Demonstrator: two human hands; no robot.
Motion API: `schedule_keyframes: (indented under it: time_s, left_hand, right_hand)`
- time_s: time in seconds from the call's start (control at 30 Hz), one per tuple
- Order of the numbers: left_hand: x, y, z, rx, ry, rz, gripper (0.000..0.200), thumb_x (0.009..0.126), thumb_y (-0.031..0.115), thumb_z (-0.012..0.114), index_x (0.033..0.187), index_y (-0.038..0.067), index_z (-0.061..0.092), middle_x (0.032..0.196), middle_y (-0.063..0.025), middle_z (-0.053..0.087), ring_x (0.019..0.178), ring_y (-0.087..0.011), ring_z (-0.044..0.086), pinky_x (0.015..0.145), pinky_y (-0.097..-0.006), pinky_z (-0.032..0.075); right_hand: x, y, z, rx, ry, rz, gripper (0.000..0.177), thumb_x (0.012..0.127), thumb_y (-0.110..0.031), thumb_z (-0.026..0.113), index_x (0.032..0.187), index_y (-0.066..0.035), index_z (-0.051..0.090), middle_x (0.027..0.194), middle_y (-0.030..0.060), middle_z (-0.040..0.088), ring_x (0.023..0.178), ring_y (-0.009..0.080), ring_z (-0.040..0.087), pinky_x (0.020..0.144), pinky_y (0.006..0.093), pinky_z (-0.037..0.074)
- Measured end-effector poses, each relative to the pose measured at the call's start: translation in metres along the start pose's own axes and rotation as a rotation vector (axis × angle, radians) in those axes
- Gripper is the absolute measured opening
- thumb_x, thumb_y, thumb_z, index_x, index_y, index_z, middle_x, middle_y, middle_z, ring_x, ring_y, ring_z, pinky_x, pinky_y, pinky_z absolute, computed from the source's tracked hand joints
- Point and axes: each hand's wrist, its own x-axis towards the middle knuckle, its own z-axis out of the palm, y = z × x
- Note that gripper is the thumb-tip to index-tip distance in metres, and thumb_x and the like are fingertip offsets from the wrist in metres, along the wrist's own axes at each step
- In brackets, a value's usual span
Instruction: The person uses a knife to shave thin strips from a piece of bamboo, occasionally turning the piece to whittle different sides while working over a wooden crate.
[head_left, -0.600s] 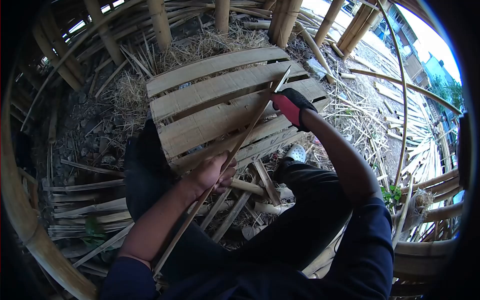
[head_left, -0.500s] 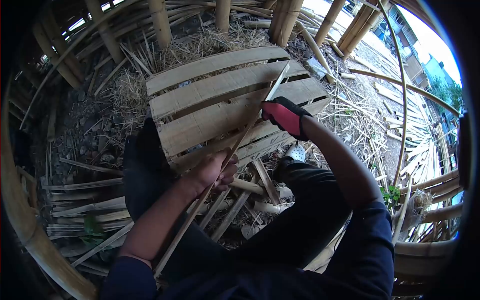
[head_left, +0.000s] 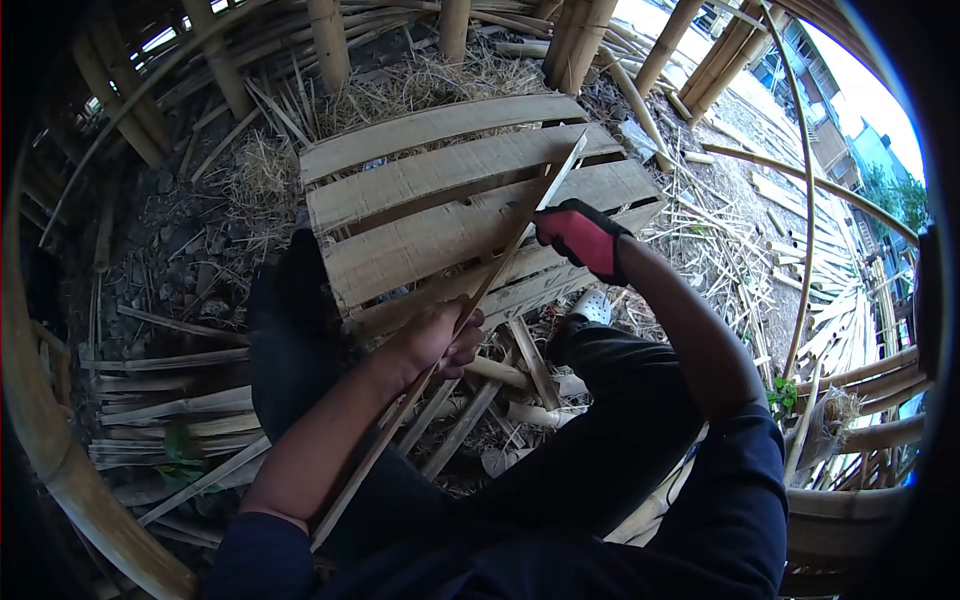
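Note:
A long, thin bamboo strip [head_left: 497, 272] runs slantwise from beside my left forearm up over the slatted wooden top; its far end is pale. Bare and closed, my left hand [head_left: 437, 338] grips the strip around its middle, at the near edge of the slats. My right hand [head_left: 583, 238], in a red and black glove, is closed against the upper part of the strip. A small dark tip shows just left of the strip there; what the right fingers hold is mostly hidden. Beneath both hands is the slatted wooden top [head_left: 400, 250], with gaps between its boards.
Split bamboo pieces [head_left: 175, 410] lie stacked at the left. Bamboo posts [head_left: 328, 45] stand behind the slatted top, with straw [head_left: 265, 175] around it. A curved bamboo pole [head_left: 808, 200] rises at the right. My shoe [head_left: 592, 306] is by the slats' right side.
My right hand has shifted slightly right and down, and its back has turned more into view. My left hand keeps its grip on the strip. The view has moved a little.

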Motion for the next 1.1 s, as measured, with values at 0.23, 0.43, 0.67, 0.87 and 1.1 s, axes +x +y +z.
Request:
schedule_keyframes:
  time_s: [0.23, 0.43, 0.67, 0.87, 1.1]
  left_hand:
    - [0.005, 0.001, 0.001, 0.011, -0.004, 0.01, 0.033, 0.107, 0.041, 0.033, 0.084, 0.019, 0.044, 0.051, 0.0073, 0.03, 0.038, -0.0052, 0.026, 0.034, -0.0214, 0.023]
    - [0.004, 0.002, 0.002, -0.008, -0.006, 0.0, 0.035, 0.107, 0.041, 0.032, 0.087, 0.016, 0.046, 0.052, 0.0054, 0.031, 0.039, -0.0067, 0.027, 0.036, -0.0234, 0.025]
    - [0.005, 0.0, 0.003, -0.003, 0.0, -0.021, 0.035, 0.107, 0.043, 0.03, 0.085, 0.019, 0.042, 0.05, 0.0069, 0.029, 0.037, -0.0059, 0.024, 0.033, -0.0221, 0.023]
    - [0.007, -0.002, -0.003, -0.02, -0.05, -0.044, 0.038, 0.108, 0.042, 0.029, 0.086, 0.016, 0.046, 0.053, 0.0052, 0.03, 0.04, -0.0069, 0.027, 0.037, -0.024, 0.025]
    - [0.008, -0.001, 0.0, -0.005, -0.028, -0.028, 0.039, 0.108, 0.045, 0.029, 0.084, 0.018, 0.044, 0.052, 0.006, 0.029, 0.039, -0.0066, 0.026, 0.036, -0.0236, 0.024]
  right_hand:
    - [-0.001, 0.0, -0.004, -0.06, 0.012, -0.068, 0.045, 0.1, -0.041, 0.046, 0.069, -0.009, 0.054, 0.057, -0.0042, 0.039, 0.05, 0.0082, 0.037, 0.049, 0.0278, 0.03]
    - [-0.004, 0.001, 0.007, 0.008, 0.065, -0.078, 0.038, 0.099, -0.038, 0.051, 0.071, -0.013, 0.055, 0.058, -0.005, 0.04, 0.05, 0.0078, 0.036, 0.048, 0.0283, 0.028]
    - [0.004, 0.002, -0.008, 0.017, -0.044, -0.032, 0.032, 0.093, -0.033, 0.052, 0.077, -0.006, 0.06, 0.061, -0.0016, 0.046, 0.048, 0.01, 0.038, 0.048, 0.0302, 0.03]
    - [0.0, 0.003, -0.003, 0.008, -0.071, -0.077, 0.034, 0.096, -0.03, 0.048, 0.069, -0.01, 0.054, 0.057, -0.0038, 0.041, 0.05, 0.0079, 0.037, 0.05, 0.0281, 0.03]
    - [-0.003, 0.001, 0.009, 0.018, -0.127, -0.021, 0.042, 0.1, -0.04, 0.049, 0.07, -0.011, 0.055, 0.057, -0.0056, 0.04, 0.049, 0.0077, 0.035, 0.049, 0.0273, 0.028]
